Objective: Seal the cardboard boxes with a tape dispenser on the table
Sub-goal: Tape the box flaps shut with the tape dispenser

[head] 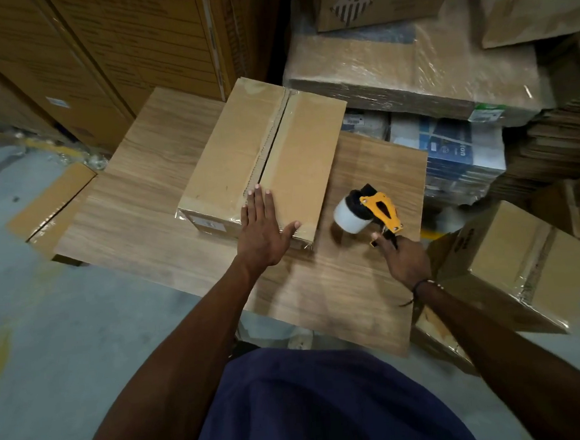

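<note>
A long cardboard box (232, 148) lies on the wooden table (137, 210), its two top flaps meeting at a centre seam that runs away from me. My left hand (265, 228) presses flat on the near end of the box, fingers straight, over the seam. To the right of the box, my right hand (404, 260) grips the handle of a yellow and black tape dispenser (380, 210) with a white roll of tape. The dispenser is just above the table, apart from the box.
Another cardboard box (525, 265) sits low at the right of the table. Wrapped stacks of cartons (408, 60) and flat cardboard rise behind the table. Tall brown cartons (98, 54) stand at the back left. A flat cardboard piece (50, 205) lies on the grey floor at left.
</note>
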`<state>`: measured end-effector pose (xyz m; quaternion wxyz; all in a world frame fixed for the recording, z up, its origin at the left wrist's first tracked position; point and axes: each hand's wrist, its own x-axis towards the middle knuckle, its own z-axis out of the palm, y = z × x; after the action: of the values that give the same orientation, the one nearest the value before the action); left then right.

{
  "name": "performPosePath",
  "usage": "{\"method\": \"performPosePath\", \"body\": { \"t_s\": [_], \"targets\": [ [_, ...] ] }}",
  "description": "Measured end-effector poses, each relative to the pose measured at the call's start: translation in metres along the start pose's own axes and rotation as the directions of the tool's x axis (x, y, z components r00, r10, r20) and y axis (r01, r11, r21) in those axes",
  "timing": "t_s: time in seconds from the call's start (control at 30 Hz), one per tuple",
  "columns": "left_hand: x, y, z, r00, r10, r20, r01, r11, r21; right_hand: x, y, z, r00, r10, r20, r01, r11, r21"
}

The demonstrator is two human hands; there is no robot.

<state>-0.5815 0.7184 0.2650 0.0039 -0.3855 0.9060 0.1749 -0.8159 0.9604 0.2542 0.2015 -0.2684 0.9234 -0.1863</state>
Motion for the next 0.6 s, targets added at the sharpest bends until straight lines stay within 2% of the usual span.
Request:
{"method": "performPosePath", "body": {
  "t_s": [0.17, 0.37, 0.47, 0.6],
  "targets": [
    [0.003, 0.001, -0.003, 0.999, -0.013, 0.035, 0.012, 0.999, 0.039, -0.018, -0.019, 0.035, 0.998, 0.059, -0.009, -0.06, 0.998, -0.031],
    [0.002, 0.003, -0.006, 0.999, -0.014, 0.045, 0.01, 0.996, 0.086, -0.022, -0.013, 0.055, 0.987, 0.148, 0.063, -0.154, 0.983, 0.096],
    [0.002, 0.003, -0.008, 0.998, -0.006, 0.067, -0.002, 0.993, 0.117, -0.038, -0.036, 0.048, 0.981, 0.168, -0.095, -0.158, 0.981, 0.109],
    [0.003, 0.002, -0.014, 0.997, 0.01, 0.078, -0.021, 0.988, 0.153, -0.061, -0.106, 0.038, 0.966, 0.025, -0.257, 0.075, 0.925, 0.372]
  ]
}}
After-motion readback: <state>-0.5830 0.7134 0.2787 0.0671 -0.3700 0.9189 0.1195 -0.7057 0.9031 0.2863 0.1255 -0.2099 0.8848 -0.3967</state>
